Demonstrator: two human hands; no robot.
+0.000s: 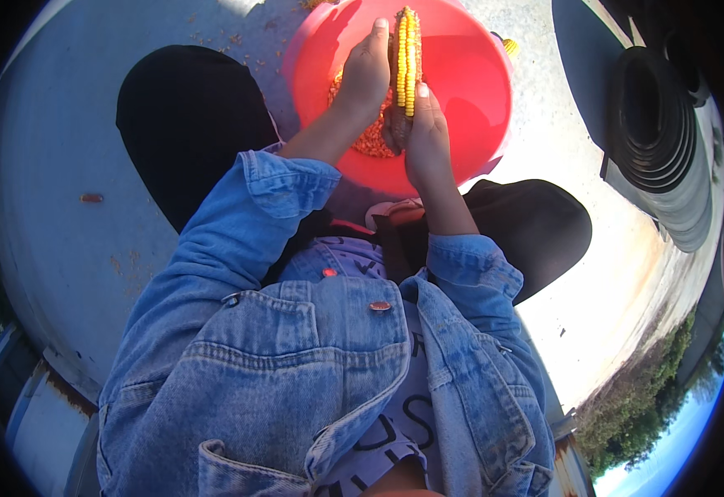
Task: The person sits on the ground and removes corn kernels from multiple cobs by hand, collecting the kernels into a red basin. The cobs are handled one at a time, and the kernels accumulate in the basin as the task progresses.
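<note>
A partly shelled corn cob (pixel 407 65) stands out over a red plastic basin (pixel 471 81), with a band of yellow kernels left along its facing side and bare brown core beside and below it. My left hand (pixel 365 74) grips it from the left, thumb pointing up; its fingers are mostly hidden. Around the lower part of the cob is my right hand (pixel 427 127), its thumb against the kernel rows. Loose orange-looking kernels (pixel 374 141) lie in the bottom of the basin beneath both hands.
Bent legs in black trousers (pixel 188 124) flank the basin. Another yellow cob (pixel 511 48) shows beyond its right rim. A small brownish piece (pixel 92 198) lies on the concrete floor (pixel 57 261) at left, near scattered bits. A rolled dark sheet (pixel 651 118) sits at far right.
</note>
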